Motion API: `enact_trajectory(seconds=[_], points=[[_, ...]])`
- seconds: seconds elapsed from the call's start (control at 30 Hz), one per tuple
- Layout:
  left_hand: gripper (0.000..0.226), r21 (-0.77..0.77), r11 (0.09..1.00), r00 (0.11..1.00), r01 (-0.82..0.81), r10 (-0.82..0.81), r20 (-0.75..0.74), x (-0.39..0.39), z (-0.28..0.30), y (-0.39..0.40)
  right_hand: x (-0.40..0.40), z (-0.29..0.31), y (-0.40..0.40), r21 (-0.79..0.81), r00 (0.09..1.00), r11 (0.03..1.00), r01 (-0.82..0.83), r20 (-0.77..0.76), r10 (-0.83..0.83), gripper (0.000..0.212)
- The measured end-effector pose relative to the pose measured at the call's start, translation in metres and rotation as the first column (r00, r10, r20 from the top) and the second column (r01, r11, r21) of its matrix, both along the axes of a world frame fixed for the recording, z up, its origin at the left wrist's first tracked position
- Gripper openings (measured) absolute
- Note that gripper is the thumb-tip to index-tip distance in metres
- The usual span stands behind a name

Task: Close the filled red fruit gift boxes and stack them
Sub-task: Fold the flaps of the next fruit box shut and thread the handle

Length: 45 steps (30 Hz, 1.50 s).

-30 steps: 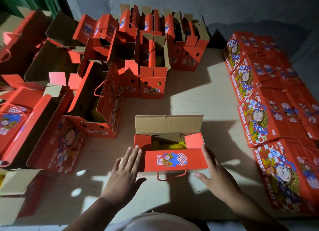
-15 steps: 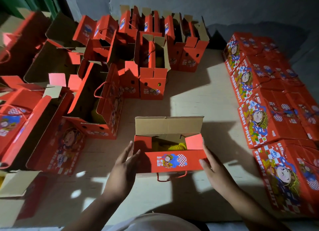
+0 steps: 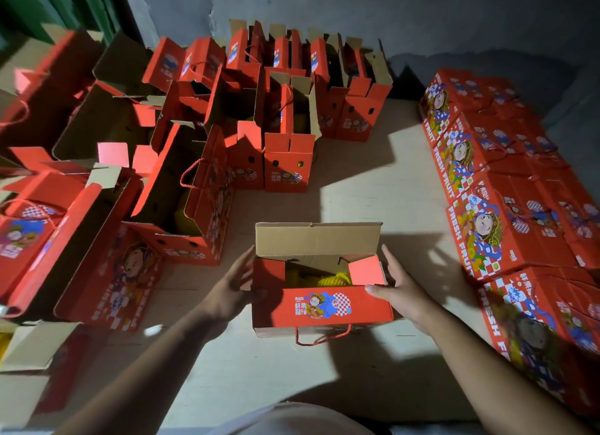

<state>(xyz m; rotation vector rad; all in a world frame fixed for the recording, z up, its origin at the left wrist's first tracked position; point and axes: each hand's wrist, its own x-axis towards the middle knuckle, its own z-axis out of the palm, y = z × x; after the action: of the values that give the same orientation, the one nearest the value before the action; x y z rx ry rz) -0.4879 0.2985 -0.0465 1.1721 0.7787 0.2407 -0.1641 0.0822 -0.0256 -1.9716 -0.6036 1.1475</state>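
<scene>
Open red gift box (image 3: pixel 319 308) sits mid-table toward the near edge, flaps up, yellow fruit (image 3: pixel 331 278) inside. Left hand (image 3: pixel 232 288) and right hand (image 3: pixel 401 288) flank its ends, fingers straight, grasping nothing. Closed boxes (image 3: pixel 506 220) line the right edge.

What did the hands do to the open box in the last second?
Both hands moved forward from the near corners of the open box to its two ends. The left hand now lies flat against the left end; the right hand is at the right end, thumb on the front flap. Neither grips anything. The box stayed put, its flaps still open, and the closed boxes on the right did not move.
</scene>
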Motion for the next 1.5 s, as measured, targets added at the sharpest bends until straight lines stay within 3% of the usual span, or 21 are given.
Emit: enact_trajectory(seconds=[0.23,0.3,0.37,0.43,0.53,0.63,0.7,0.87,1.03,1.23,1.3,1.37,1.5], points=[[0.080,0.302,0.953,0.998,-0.021,0.040,-0.056,0.000,0.009,-0.007,-0.012,0.006,0.002,0.077,0.997,0.997,0.018,0.070,-0.023,0.094],[0.076,0.502,0.864,0.994,0.031,0.023,-0.103,-0.003,0.008,-0.008,-0.014,0.003,-0.005,0.108,0.996,0.994,0.020,0.089,-0.029,0.083],[0.081,0.698,0.702,0.980,0.139,0.004,-0.199,-0.007,0.002,-0.010,-0.016,0.001,-0.011,0.125,0.993,0.992,0.005,0.117,-0.020,0.078],[0.083,0.754,0.623,0.966,0.209,-0.010,-0.259,-0.012,-0.003,-0.014,-0.020,0.001,-0.014,0.110,0.987,0.993,-0.042,0.158,0.024,0.077],[0.095,0.761,0.575,0.943,0.299,-0.057,-0.327,-0.014,-0.009,-0.021,-0.024,0.001,-0.014,0.055,0.953,0.992,-0.111,0.288,0.091,0.074],[0.097,0.799,0.475,0.917,0.368,-0.041,-0.397,-0.003,-0.005,-0.019,-0.020,0.003,-0.005,-0.023,0.826,0.979,-0.201,0.533,0.182,0.065],[0.089,0.804,0.424,0.892,0.418,-0.022,-0.452,0.009,0.004,-0.016,-0.016,0.006,0.004,-0.074,0.751,0.963,-0.261,0.611,0.250,0.058],[0.087,0.745,0.304,0.787,0.595,-0.027,-0.617,0.034,0.024,-0.008,-0.015,0.013,0.019,-0.188,0.647,0.892,-0.412,0.628,0.432,0.063],[0.082,0.667,0.223,0.686,0.711,-0.011,-0.727,0.048,0.029,-0.004,-0.013,0.015,0.025,-0.276,0.503,0.851,-0.446,0.709,0.494,0.065],[0.074,0.655,0.178,0.663,0.734,0.020,-0.748,0.050,0.023,-0.008,-0.020,0.008,0.026,-0.487,0.160,0.772,-0.408,0.795,0.586,0.074],[0.074,0.669,0.176,0.675,0.723,0.030,-0.737,0.049,0.022,-0.009,-0.023,0.006,0.026,-0.489,0.105,0.777,-0.397,0.817,0.567,0.074],[0.075,0.686,0.170,0.692,0.707,0.034,-0.721,0.048,0.019,-0.010,-0.025,0.005,0.023,-0.431,0.149,0.804,-0.411,0.838,0.525,0.072],[0.081,0.698,0.235,0.717,0.677,0.005,-0.697,0.044,0.015,-0.015,-0.029,-0.002,0.017,-0.361,0.381,0.829,-0.427,0.760,0.527,0.069]])
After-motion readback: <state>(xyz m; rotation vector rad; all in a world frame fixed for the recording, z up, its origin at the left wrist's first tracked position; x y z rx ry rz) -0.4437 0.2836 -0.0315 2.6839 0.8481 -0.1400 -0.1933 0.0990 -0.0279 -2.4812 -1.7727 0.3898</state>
